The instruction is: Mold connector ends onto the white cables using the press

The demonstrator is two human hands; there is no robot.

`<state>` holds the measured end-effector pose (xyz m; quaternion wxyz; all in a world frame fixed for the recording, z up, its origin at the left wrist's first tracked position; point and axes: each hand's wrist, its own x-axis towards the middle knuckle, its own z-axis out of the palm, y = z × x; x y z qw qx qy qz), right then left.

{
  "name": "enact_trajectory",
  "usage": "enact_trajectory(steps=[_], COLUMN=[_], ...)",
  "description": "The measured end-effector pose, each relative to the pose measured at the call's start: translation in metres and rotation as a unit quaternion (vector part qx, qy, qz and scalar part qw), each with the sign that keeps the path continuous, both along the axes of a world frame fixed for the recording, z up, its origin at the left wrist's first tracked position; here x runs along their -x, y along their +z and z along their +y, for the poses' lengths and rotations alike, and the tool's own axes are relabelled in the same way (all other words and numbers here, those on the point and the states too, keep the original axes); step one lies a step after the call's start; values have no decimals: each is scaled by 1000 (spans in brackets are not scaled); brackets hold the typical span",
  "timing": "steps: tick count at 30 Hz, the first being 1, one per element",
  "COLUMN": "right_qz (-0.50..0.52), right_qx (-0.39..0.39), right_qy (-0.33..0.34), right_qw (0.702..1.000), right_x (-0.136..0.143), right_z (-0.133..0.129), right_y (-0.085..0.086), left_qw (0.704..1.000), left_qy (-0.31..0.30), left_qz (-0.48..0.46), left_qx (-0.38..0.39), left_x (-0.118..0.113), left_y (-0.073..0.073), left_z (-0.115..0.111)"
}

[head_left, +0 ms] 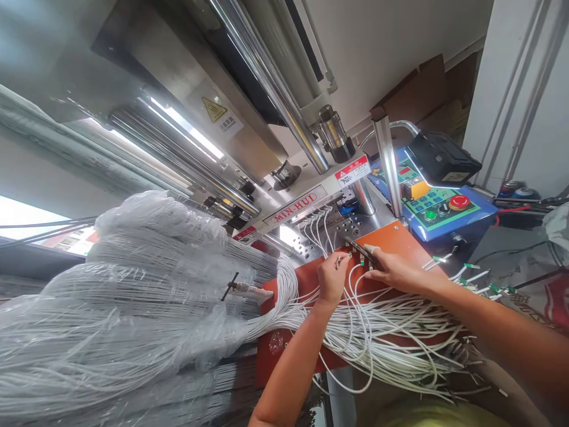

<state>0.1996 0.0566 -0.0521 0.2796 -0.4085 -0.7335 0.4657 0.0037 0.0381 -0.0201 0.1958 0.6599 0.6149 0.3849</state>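
Observation:
My left hand [331,279] is closed in a pinch over the orange-brown board, with a small shiny metal bit showing at the fingers. What it grips is too small to make out. Just beyond those fingertips are white cables with small green-and-metal connector ends [362,261]. My right hand [389,270], a pale cover on one finger, grips a narrow dark metal bar [361,249] lying slantwise along the connector ends. Below both hands a thick bundle of white cables [382,338] spreads across the board [400,243].
A press marked MIN-HUI [296,204] stands ahead, with steel columns and a hot-surface sign. More cables run into its lower plate. At right is a blue control box [444,207] with a red button and a lamp. Plastic-wrapped cable bundles [133,308] fill the left.

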Motion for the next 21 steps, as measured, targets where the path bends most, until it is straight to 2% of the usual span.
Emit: enact_trajectory(steps=[5,15,18,21], right_qz=[3,-28,-51,-32], right_qx=[8,25,34,28], right_qy=[13,7,17,29], right_qw=[1000,999,998,999], right_x=[-1,-2,-3,-4], right_z=[0,-1,0,2], right_y=[3,13,14,12], left_qw=[994,995,994,992], left_qy=[-79,-70,-65,-72], left_qz=[63,64,74,88], left_qx=[-29,-34,-44,-60], left_x=[1,1,1,2], left_y=[-12,-20,-22,-23], left_z=[2,7,6,6])
